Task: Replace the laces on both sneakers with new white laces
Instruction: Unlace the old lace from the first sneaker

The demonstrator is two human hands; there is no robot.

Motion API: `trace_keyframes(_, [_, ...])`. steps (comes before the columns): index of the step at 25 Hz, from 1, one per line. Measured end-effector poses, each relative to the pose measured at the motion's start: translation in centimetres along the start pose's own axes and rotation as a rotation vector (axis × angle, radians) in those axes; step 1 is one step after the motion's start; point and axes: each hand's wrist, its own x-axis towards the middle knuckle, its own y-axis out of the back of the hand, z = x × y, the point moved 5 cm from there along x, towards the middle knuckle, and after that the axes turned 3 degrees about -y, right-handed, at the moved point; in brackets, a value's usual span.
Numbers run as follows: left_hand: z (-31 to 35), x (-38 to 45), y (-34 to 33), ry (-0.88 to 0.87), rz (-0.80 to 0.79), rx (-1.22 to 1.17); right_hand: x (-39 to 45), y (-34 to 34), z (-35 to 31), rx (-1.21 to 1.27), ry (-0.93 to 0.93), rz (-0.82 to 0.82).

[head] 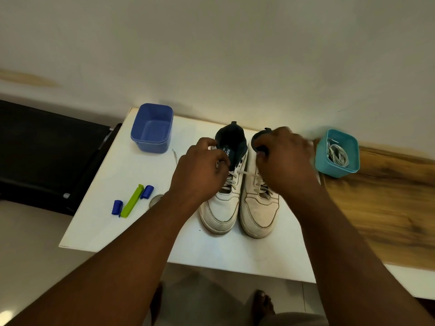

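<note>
White leather sneakers stand side by side on the white tabletop, toes toward the person, heels toward the wall. Left hand pinches the left sneaker's lace; right hand grips the other's collar.

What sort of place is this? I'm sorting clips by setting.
Probably a room in a home, not a workshop: a small white table pushed against a plain wall, a tiled floor with bare feet on it, and household plastic tubs.
</note>
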Motion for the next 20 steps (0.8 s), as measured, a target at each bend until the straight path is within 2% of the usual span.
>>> trace_keyframes(2, [0.0, 0.1, 0.0, 0.029, 0.005, -0.047, -0.5, -2.0, -2.1, 0.051, 0.140, -0.103])
trace_keyframes(4, [0.0, 0.2, 0.1, 0.016, 0.019, -0.045, -0.9, -3.7, -2.5, -0.007, 0.147, -0.167])
trace_keyframes(8, [-0.4, 0.2, 1.0, -0.010, 0.067, -0.020, -0.3, -3.5, -0.8, 0.027, 0.068, -0.104])
trace_keyframes(14, [-0.7, 0.1, 0.9, 0.017, 0.100, -0.034, -0.4, -3.6, -1.1, 0.038, -0.009, -0.120])
trace_keyframes(17, [-1.0, 0.5, 0.6, -0.001, 0.043, -0.160, -0.9, -4.1, -2.6, 0.101, 0.070, -0.144])
trace_keyframes(20, [-1.1, 0.6, 0.5, -0.010, 0.000, -0.152, -1.3, -5.6, -4.1, 0.127, 0.141, -0.153])
